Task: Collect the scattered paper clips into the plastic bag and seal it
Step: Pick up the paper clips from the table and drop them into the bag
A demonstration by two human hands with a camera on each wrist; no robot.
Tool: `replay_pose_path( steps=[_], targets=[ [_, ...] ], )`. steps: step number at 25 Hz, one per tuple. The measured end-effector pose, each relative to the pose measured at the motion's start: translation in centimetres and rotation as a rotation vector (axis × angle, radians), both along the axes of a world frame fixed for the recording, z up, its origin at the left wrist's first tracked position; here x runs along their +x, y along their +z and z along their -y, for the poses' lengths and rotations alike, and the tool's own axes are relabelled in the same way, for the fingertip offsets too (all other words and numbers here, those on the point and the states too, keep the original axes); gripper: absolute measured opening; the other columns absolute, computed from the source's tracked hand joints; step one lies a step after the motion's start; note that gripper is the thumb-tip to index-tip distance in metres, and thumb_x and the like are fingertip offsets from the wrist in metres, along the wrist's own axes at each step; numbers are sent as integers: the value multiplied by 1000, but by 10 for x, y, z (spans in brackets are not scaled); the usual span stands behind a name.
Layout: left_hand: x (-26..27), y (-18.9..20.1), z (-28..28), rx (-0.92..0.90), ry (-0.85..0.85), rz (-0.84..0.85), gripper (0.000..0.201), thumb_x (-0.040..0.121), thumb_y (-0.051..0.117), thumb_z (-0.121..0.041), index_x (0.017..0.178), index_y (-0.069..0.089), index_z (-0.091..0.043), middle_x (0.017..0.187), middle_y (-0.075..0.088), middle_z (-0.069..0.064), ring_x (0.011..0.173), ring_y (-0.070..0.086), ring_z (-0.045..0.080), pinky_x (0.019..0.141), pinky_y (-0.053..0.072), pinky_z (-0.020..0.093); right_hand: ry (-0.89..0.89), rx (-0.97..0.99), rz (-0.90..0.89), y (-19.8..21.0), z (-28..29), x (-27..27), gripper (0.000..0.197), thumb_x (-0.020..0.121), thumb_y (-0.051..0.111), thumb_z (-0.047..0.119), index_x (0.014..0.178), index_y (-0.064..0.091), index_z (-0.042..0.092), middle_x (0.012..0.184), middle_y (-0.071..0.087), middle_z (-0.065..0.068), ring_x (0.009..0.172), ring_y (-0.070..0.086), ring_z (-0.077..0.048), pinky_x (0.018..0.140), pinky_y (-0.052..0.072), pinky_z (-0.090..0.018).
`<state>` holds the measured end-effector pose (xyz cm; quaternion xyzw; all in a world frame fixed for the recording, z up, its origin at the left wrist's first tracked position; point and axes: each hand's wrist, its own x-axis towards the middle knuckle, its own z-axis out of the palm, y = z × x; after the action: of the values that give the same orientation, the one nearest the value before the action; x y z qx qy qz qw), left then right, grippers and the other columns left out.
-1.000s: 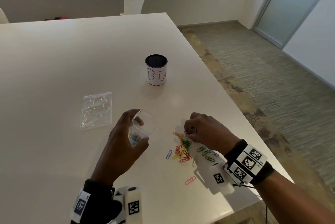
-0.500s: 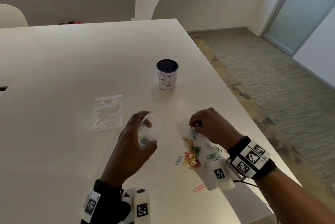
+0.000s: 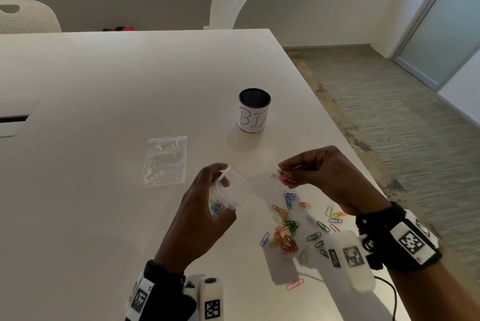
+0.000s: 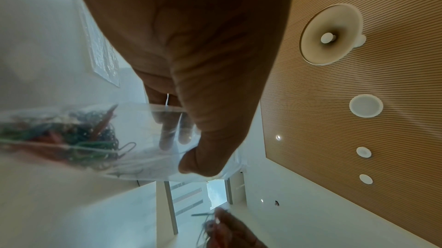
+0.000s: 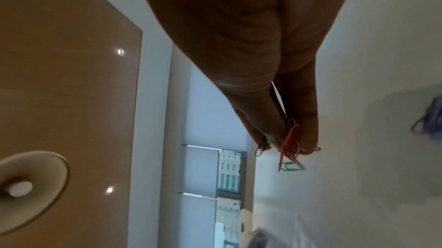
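My left hand [image 3: 207,206] grips a clear plastic bag [image 3: 233,190] with its mouth held open toward the right; several coloured paper clips [image 4: 71,135] sit in its bottom. My right hand [image 3: 322,172] is raised above the table and pinches a small bunch of red and green clips [image 3: 283,177] just right of the bag's mouth. The same bunch [image 5: 290,144] hangs from thumb and fingertips in the right wrist view. Several loose clips [image 3: 288,232] lie scattered on the white table [image 3: 104,86] below the right hand, and one pink clip [image 3: 294,284] lies nearer me.
A second clear bag [image 3: 166,160] lies flat on the table left of my hands. A dark cup with a white label [image 3: 254,110] stands behind the clips. The table's right edge runs close to the right wrist. White chairs [image 3: 228,8] stand at the far side.
My right hand has lifted off the pile with a pinch of clips and moved up and left toward the bag's mouth. The left hand keeps holding the bag open.
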<state>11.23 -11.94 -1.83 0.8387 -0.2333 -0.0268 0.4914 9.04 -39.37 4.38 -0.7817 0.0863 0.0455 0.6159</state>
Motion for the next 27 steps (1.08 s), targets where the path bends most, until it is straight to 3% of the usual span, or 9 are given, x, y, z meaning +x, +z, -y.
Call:
replay_pose_path(
  steps=[6,10,15,19,23,25,27],
  targets=[
    [0,0,2,-27,-4,-16,74,80,81,-9,141,44,-27,119,60,-8,102,64,8,74,53,10,152,63,77,31,-43,0,24,84,77,1,108,79,5,91,83,-8,84,80,-23,77,63,-23],
    [0,-2,4,-1,9,-21,75,80,85,-18,142,43,-26,123,61,-8,101,65,6,75,54,8,239,-222,160,32,-73,7,20,85,80,8,104,81,16,89,83,0,77,79,-9,76,63,-19],
    [0,-2,4,6,32,-39,71,82,81,-14,140,42,-26,121,61,-7,98,65,7,75,53,7,272,-473,195,27,-87,13,25,87,81,14,110,80,22,99,82,2,81,77,-4,79,64,-22],
    [0,0,2,-34,22,-40,72,81,76,-6,141,43,-24,117,62,-6,94,63,8,72,53,10,242,-482,251,35,-82,10,17,87,80,14,104,82,18,91,81,6,79,75,1,79,59,-10],
    [2,0,1,-54,5,-60,75,80,78,-5,143,42,-26,118,62,-7,93,66,15,73,52,9,109,-466,239,32,-54,8,12,85,82,8,97,82,14,80,80,4,72,75,2,75,57,-6],
    [1,1,0,-58,3,-74,76,80,77,-4,144,42,-27,119,62,-7,88,66,17,72,51,8,95,-550,198,18,-36,7,14,86,82,10,99,82,15,84,80,5,75,74,3,77,57,-7],
    [0,2,1,-66,0,-85,75,79,75,-3,143,43,-27,118,62,-7,84,66,15,70,50,8,170,-700,115,1,-22,4,22,87,82,19,108,79,18,98,80,5,80,72,3,81,59,-13]
  ],
)
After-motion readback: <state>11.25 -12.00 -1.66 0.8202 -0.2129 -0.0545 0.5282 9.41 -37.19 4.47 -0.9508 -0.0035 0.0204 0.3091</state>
